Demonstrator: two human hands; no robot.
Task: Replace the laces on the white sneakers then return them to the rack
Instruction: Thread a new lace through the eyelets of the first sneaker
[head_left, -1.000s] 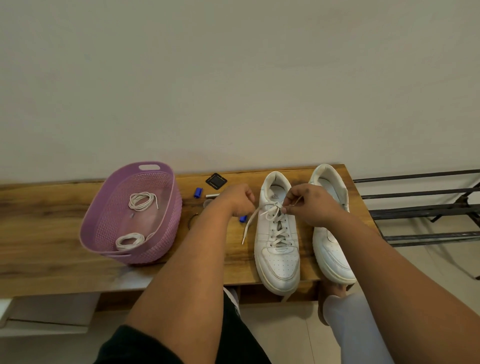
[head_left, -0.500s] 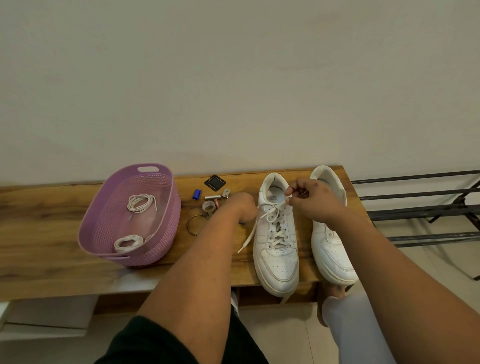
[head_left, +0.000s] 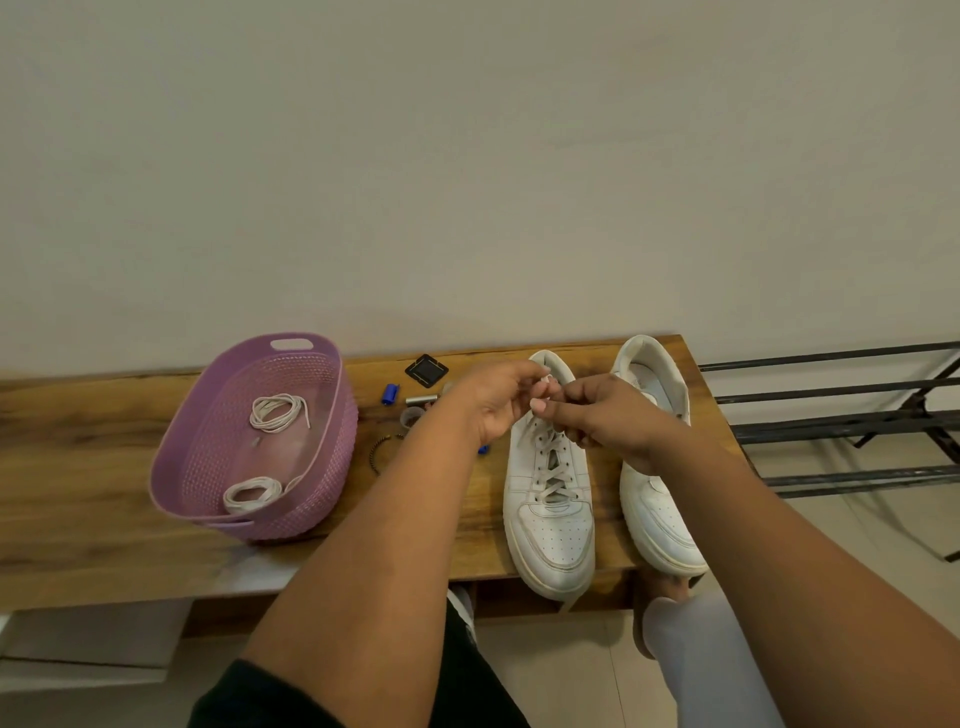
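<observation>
Two white sneakers stand side by side on the wooden bench (head_left: 78, 467), toes toward me. The left sneaker (head_left: 550, 509) is laced; the right sneaker (head_left: 660, 499) shows no lace. My left hand (head_left: 498, 400) and my right hand (head_left: 602, 415) meet above the left sneaker's tongue, each pinching the white lace (head_left: 543, 387) at its top end. A purple basket (head_left: 322, 483) to the left holds two coiled white laces (head_left: 275, 410).
Small items lie between basket and sneakers: a black square piece (head_left: 426, 370), a blue cap (head_left: 389, 394), a metal tube (head_left: 421, 400), a ring (head_left: 384, 452). A black metal shoe rack (head_left: 831, 421) stands to the right. My knee (head_left: 701, 649) is below the bench edge.
My left hand has risen from the bench beside the sneaker and come in to meet my right hand over the tongue; the loose lace end no longer hangs to the left.
</observation>
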